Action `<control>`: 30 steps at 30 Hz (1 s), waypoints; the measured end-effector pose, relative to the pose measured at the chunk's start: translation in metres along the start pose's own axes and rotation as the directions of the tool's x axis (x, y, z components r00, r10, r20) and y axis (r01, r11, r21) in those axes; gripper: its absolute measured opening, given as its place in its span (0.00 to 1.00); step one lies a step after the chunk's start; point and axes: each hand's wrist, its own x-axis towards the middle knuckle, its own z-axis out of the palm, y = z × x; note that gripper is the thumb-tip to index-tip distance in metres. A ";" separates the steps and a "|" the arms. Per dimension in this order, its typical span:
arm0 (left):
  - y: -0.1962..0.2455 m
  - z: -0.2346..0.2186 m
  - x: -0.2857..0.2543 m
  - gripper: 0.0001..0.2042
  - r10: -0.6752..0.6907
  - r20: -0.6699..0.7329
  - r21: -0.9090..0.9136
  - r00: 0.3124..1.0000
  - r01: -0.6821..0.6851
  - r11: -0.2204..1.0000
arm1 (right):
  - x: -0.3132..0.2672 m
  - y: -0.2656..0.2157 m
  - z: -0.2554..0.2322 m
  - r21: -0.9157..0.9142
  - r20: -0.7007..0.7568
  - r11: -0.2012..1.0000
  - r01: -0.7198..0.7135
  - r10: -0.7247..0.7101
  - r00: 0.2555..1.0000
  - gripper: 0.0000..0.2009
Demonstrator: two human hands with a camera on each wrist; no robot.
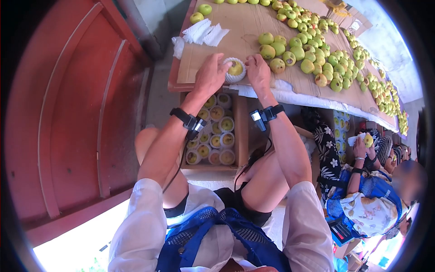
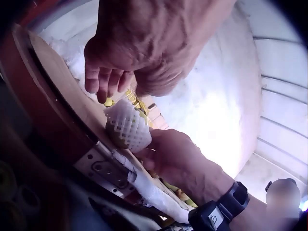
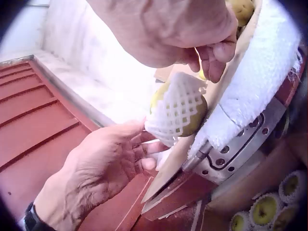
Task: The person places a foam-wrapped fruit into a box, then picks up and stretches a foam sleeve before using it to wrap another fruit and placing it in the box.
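A yellow-green apple (image 1: 235, 68) in a white foam net (image 3: 177, 108) sits at the table's near edge, between the two hands. My left hand (image 1: 211, 76) is on its left; in the right wrist view the left hand (image 3: 103, 161) has loosely bent fingers, their tips by the net's edge. My right hand (image 1: 259, 76) is on the other side, also seen as the right hand (image 2: 175, 154) beside the net in the left wrist view. Its fingers are bent close to the thumb; whether they pinch the net is unclear.
Many loose apples (image 1: 317, 56) cover the cardboard-topped table (image 1: 240, 22) to the right. Spare foam nets (image 1: 206, 34) lie at the back left. Below the edge stands a box of netted apples (image 1: 216, 113). Another person (image 1: 371, 199) sits at the right, holding an apple.
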 end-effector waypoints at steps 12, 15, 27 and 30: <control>-0.014 0.018 -0.010 0.35 0.263 0.171 0.110 0.950 -0.283 0.953 | -0.016 -0.008 0.005 0.089 0.148 0.977 0.192 -0.204 0.968 0.16; -0.012 0.013 -0.008 0.34 0.238 0.221 0.146 0.946 -0.274 0.951 | -0.016 -0.014 -0.002 -0.014 0.209 0.984 0.176 -0.169 0.963 0.17; -0.023 0.002 0.004 0.36 0.174 0.071 0.057 0.982 -0.178 0.982 | -0.003 -0.019 -0.028 0.083 0.332 0.988 0.127 -0.147 0.932 0.24; -0.021 -0.019 0.012 0.32 0.122 -0.024 -0.086 0.992 -0.124 0.989 | -0.011 -0.023 -0.028 0.048 0.322 0.973 0.227 -0.230 0.919 0.32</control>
